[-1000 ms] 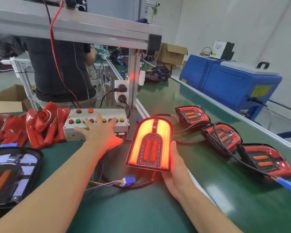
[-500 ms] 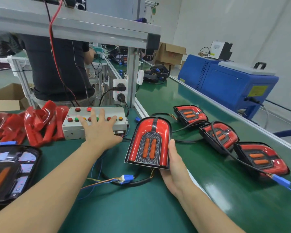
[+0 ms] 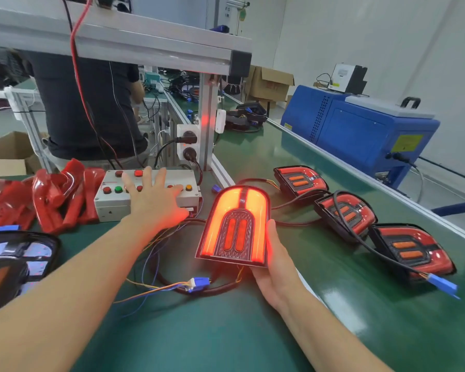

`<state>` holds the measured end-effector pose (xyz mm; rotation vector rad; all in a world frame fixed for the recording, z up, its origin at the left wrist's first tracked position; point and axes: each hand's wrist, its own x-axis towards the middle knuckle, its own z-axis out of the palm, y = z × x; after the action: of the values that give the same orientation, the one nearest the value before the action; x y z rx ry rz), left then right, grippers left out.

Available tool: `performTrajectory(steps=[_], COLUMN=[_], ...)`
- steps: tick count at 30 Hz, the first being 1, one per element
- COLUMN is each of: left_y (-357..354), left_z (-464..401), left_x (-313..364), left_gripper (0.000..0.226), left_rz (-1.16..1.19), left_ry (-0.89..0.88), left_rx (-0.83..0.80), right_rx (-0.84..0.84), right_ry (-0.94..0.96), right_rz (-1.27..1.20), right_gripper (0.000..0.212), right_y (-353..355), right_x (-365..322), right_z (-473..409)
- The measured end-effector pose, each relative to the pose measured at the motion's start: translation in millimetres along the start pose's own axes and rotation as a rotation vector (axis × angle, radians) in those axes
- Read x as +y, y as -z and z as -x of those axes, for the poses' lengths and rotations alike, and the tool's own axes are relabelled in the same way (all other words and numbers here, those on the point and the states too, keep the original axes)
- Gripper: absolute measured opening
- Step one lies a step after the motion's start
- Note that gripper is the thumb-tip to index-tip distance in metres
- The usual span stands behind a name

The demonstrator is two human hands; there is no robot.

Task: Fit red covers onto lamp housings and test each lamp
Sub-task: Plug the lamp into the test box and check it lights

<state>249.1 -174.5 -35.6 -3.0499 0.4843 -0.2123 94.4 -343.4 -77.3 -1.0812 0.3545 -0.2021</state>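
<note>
Right hand (image 3: 273,275) grip: cups the lit lamp (image 3: 235,225) from its right edge, thumb up along the side, rest of the fingers hidden behind it. Lamp is tilted up off the green counter (image 3: 226,331), centre of frame, outer arch glowing orange-red, two inner bars dimmer red.

Left hand (image 3: 155,201) grip: not closed on anything, fingers straight and spread flat over the button box (image 3: 145,194) left of centre. Cannot tell which button is pressed.

Counts:
- Lamps with red covers, unlit: 3 (image 3: 300,181) in a diagonal row right of centre, each with two orange bars.
- Blue connectors (image 3: 199,283): one plugged below the held lamp, one loose at lower right.
- Visible box buttons: mostly red, 1 green, 1 orange; some are under the hand.
- Loose red covers (image 3: 54,197): a pile at the left, overlapping, no clean count.
- 1 uncovered housing (image 3: 11,267) at the left edge.
- 1 blue machine (image 3: 360,130) upper right; its yellow label is unreadable.
</note>
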Motion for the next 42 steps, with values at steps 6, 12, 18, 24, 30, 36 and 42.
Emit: performTrajectory(steps=[6,12,18,24,30,36,42], left_y=[47.1,22.0,18.8,23.7,21.4,24.4,36.9], left_z=[49.3,100.7,102.9,97.3,99.8,99.4,82.9], left_x=[-3.8,6.7,-11.6,-26.0,-33.2,-38.7,-69.9], left_gripper=[0.03,0.038,0.009,0.007,0.014,0.021,0.016], left_rz=[0.582,0.111,0.337,0.682,0.97,0.636,0.657], left_ry=[-0.389,-0.503,-0.453,-0.472,-0.426,-0.667,-0.504], left_rx=[-0.355,-0.399,-0.17,-0.217,-0.202,0.113,0.19], right_rx=[0.085,0.138,0.322,-0.191,-0.146,-0.154,-0.147], right_ry=[-0.047,-0.08,0.233,0.819,0.936,0.899,0.774], right_rz=[0.06,0.329,0.935,1.492,1.542,1.566,1.414], right_gripper=[0.044,0.036,0.057,0.04,0.024,0.025,0.025], right_y=[5.3,1.1,-1.7,-35.4,-55.3,-57.0,-49.8], right_x=[-5.1,-19.6,-28.3,-4.3,10.5,14.8,13.8], right_z=[-5.2,-6.3,2.1,30.5,26.8,25.7,26.9])
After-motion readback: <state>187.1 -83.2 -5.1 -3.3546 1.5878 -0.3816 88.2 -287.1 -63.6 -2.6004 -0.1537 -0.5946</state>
